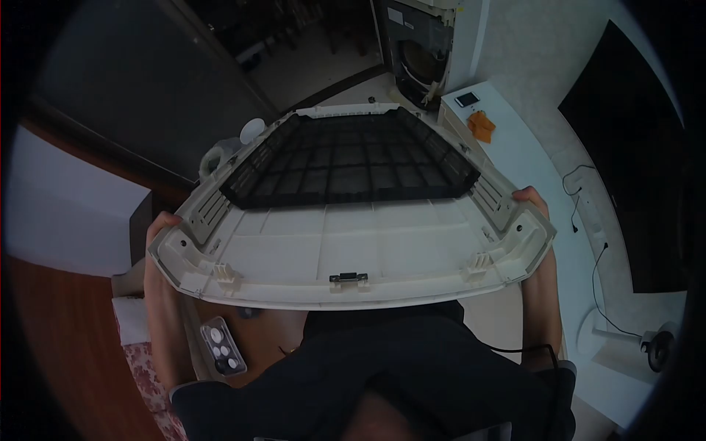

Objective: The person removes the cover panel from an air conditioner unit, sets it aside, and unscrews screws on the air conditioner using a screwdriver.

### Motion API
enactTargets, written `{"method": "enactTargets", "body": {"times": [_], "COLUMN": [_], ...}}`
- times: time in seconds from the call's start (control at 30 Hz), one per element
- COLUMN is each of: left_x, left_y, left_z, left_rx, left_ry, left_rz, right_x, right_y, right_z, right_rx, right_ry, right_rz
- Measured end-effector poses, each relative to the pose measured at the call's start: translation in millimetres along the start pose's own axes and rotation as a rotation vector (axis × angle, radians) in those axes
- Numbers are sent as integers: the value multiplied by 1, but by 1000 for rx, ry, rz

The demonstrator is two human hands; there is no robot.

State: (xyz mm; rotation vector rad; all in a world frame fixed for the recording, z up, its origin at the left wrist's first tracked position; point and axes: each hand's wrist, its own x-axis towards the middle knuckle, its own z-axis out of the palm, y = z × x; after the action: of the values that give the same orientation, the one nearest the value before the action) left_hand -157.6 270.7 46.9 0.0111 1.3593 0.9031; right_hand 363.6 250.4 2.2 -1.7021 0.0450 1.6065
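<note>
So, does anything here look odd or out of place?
Yes: beyond the white plastic panel, what looks like a floor-standing air conditioner has its insides exposed, as if missing a cover. An orange cloth also lies crumpled on the white cabinet.

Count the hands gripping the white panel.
2: the left hand at the left side of the white panel, the right hand at its right. Both are partly hidden.

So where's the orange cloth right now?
In the head view, the orange cloth lies at upper right on the white cabinet, beside a phone-like device, beyond the right hand.
</note>
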Motion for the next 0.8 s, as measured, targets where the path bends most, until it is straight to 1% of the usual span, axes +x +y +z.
{"method": "enactTargets", "body": {"times": [0.07, 0.13, 0.17, 0.2, 0.23, 0.27, 0.33, 0.4, 0.43, 0.47, 0.5, 0.53, 0.6, 0.63, 0.73, 0.77, 0.8], "left_x": [-3, -12, -16, -21, -26, -32, -42, -52, -57, -60, -62, -63, -60, -64, -77, -70, -62], "left_y": [10, 4, -1, -6, -10, -14, -19, -13, -5, 4, 10, 11, 6, 7, 5, 5, 4], "left_z": [11, 23, 28, 34, 41, 46, 54, 61, 58, 52, 44, 34, 18, 23, 58, 47, 25], "left_rx": [33, 33, 27, 21, 20, 59, 96, 50, 39, 28, 18, 7, 125, 127, 114, 116, 82], "left_ry": [-14, -18, 27, 73, 67, 100, 127, 165, 173, 141, 108, 116, 130, 135, 225, 229, 176], "left_rz": [9, 9, 16, 24, 23, 42, 62, 62, 78, 27, -23, -6, 53, 45, -60, -68, -45], "right_x": [7, 13, 9, 0, -7, -13, -28, -44, -51, -62, -74, -83, -79, -75, -64, -65, -65], "right_y": [-18, -43, -48, -49, -49, -47, -42, -45, -47, -49, -51, -53, -46, -42, -45, -42, -41], "right_z": [-13, -26, -31, -25, -23, -27, -34, -32, -26, -18, -10, -2, -15, -24, -30, -31, -30], "right_rx": [39, 10, 10, -14, -39, -39, 6, 12, 16, 7, 26, 45, 42, 47, -16, -17, -17], "right_ry": [5, -63, -60, -43, -25, -22, -39, -61, -85, -104, -87, -70, -89, -90, -54, -49, -48], "right_rz": [-23, 18, 13, -33, -79, -84, -19, -1, 23, 21, 12, 4, 6, 10, 42, 50, 33]}}
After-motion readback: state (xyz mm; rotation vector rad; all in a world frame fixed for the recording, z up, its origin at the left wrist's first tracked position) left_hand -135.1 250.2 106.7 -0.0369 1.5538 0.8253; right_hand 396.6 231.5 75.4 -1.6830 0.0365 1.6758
